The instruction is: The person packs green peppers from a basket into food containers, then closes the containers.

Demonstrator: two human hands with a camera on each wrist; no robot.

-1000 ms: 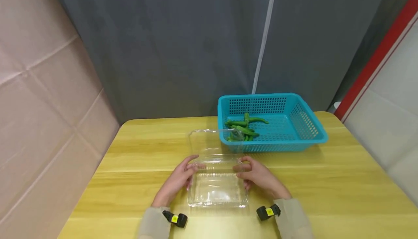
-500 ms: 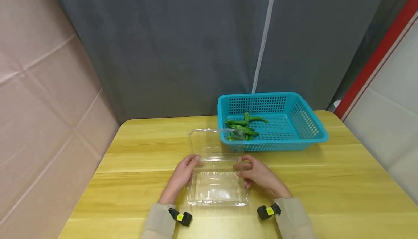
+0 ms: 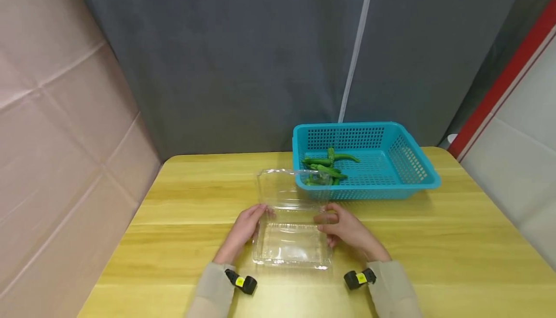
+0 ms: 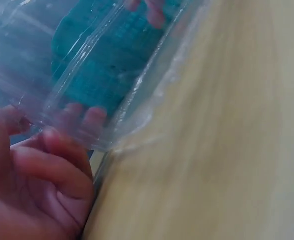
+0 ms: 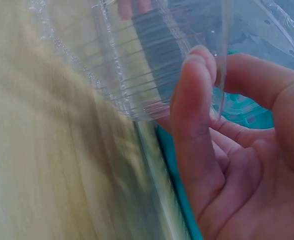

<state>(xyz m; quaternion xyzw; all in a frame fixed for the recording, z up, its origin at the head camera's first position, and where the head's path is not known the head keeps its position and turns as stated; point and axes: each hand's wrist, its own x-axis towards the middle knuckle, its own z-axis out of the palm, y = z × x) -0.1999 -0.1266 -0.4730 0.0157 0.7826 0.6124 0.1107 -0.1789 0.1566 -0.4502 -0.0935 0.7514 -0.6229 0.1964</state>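
Note:
A clear plastic clamshell box (image 3: pixel 295 248) lies opened out before me, its lid (image 3: pixel 280 187) standing up on the far side and overlapping the basket's front left corner in the head view. My left hand (image 3: pixel 243 226) pinches its left edge close to the hinge. On the opposite edge, my right hand (image 3: pixel 351 231) grips it between thumb and fingers. The left wrist view shows my left fingers (image 4: pixel 54 172) behind and under the transparent wall. In the right wrist view, the thumb and forefinger of the right hand (image 5: pixel 252 165) meet at the rim. Nothing is visible inside the box.
A blue perforated basket (image 3: pixel 369 193) stands at the table's back right. Several long green vegetables (image 3: pixel 326 169), like peppers or okra, lie in its left part. The wooden table (image 3: pixel 195 187) ends at a grey curtain (image 3: pixel 217 67); a pale cloth wall (image 3: pixel 65 139) is at left.
My left thumb and fingers have closed onto the box's left edge. The box's near edge has shifted slightly away from me. My right hand keeps its grip; the head view has moved a little.

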